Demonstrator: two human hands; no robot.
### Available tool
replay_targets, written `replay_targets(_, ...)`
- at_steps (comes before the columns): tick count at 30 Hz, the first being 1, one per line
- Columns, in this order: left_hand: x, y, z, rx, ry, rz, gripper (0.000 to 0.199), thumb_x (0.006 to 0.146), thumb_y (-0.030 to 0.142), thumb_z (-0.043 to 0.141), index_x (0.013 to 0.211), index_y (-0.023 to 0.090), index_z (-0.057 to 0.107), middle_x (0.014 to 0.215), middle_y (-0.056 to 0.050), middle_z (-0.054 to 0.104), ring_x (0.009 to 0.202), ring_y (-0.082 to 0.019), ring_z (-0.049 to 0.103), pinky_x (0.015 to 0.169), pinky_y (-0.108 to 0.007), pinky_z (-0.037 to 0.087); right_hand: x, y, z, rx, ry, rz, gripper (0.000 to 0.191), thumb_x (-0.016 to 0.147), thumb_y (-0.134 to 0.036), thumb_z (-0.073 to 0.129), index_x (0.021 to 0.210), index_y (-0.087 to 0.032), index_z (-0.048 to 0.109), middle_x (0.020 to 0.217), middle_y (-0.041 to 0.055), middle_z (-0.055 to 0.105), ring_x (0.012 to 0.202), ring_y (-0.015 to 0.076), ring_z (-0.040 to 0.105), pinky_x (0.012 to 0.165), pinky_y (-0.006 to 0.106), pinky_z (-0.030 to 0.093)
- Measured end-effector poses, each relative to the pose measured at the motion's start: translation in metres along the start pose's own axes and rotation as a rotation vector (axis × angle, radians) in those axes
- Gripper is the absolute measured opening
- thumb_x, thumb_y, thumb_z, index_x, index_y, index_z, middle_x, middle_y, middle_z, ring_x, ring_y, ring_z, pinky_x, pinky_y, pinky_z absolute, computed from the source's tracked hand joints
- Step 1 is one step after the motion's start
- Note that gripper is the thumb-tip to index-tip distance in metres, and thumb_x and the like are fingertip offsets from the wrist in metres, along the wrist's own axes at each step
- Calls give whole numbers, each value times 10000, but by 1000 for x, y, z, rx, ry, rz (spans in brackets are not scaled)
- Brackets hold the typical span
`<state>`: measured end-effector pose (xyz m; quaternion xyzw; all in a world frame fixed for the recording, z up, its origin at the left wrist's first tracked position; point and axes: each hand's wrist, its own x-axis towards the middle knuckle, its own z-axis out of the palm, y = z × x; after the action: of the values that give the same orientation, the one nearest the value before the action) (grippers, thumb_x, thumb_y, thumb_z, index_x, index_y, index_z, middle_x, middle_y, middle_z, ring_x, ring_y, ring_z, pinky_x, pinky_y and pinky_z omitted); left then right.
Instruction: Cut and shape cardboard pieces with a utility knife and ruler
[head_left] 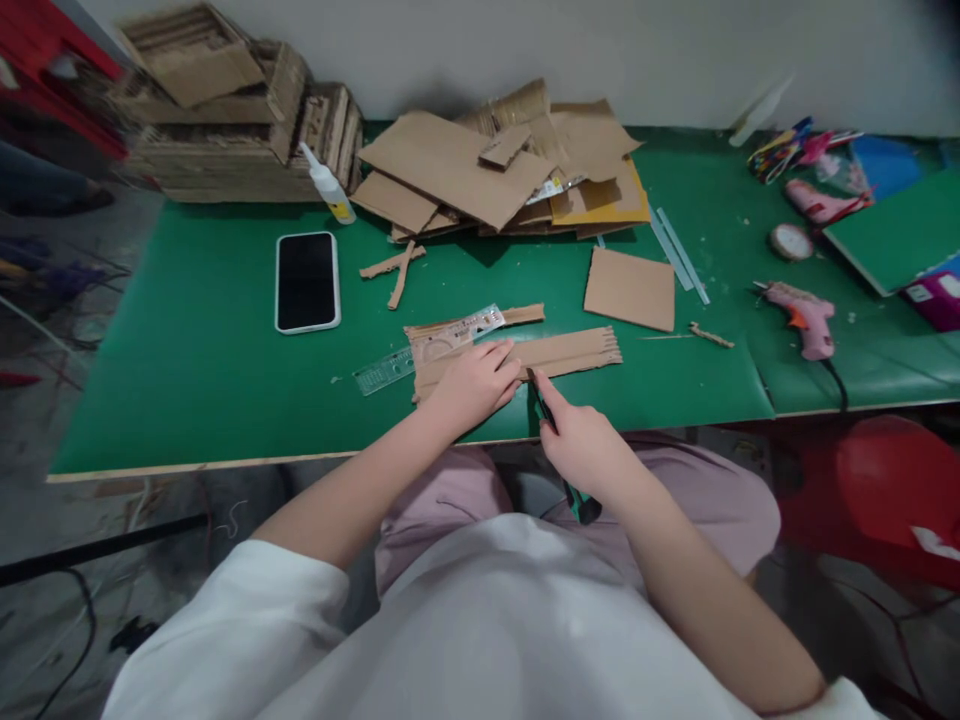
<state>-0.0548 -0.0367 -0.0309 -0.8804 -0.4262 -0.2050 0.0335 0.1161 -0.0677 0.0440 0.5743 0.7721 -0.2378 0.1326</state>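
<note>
Flat on a strip of cardboard (570, 350) lies my left hand (477, 384), its fingers stretched out and pressing down. My right hand (581, 440) is wrapped round a green and black utility knife (579, 503), index finger along its top. The knife's tip meets the strip's near edge, just right of my left fingers. A clear ruler (386, 371) lies partly under the cardboard, and another transparent ruler (480, 322) rests on top of it, behind my left hand. The strip's right end is ragged.
Around the green table (225, 400) are a phone (307, 282), glue bottle (328, 187), crossed cardboard scraps (403, 270), stacked cardboard (450, 165), a cardboard rectangle (630, 288), and a pink glue gun (806, 318). A red stool (892, 480) stands at the right.
</note>
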Motion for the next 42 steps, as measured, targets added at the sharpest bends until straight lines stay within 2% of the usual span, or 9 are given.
replay_targets(9,1,-2,1,-102,68,-49,242,914,278,468,907,121,652,1108,-178,636,1040,-237,591,874,-401,503,4,-6,4,-60,4,-6,651,839,-212,324,1465,-113,177,813,141,697,704,276,651,598,323,413)
replay_targets(20,0,-4,3,-114,57,-56,231,905,295,492,920,126,649,1118,-170,630,1040,-234,589,866,-397,498,-1,-8,2,-113,-28,-16,658,846,-206,320,1468,-89,138,823,156,696,710,267,657,599,318,428)
replay_targets(27,-1,-5,3,-134,37,-63,248,896,312,506,963,120,647,1136,-180,616,1070,-249,572,900,-405,478,-12,-3,7,-96,-48,-19,650,851,-207,312,1470,-105,141,774,148,694,649,267,644,553,310,392)
replay_targets(33,-3,-5,4,-120,21,-50,272,850,357,572,977,124,632,1163,-179,600,1085,-261,562,912,-413,476,-22,14,-11,111,-95,-27,606,866,-255,348,1460,-235,224,791,87,695,658,215,627,574,262,375)
replay_targets(37,-2,-3,4,-115,39,-64,270,868,356,541,955,119,636,1146,-175,610,1076,-260,568,909,-408,482,-15,13,-16,133,-22,4,618,879,-275,339,1472,-255,166,818,82,691,673,219,628,587,260,372)
replay_targets(42,-2,-3,4,-124,40,-66,260,866,343,549,963,117,635,1146,-179,610,1074,-262,568,910,-414,479,-1,4,-11,44,-22,20,612,870,-266,330,1466,-209,204,813,106,692,707,249,641,593,278,371)
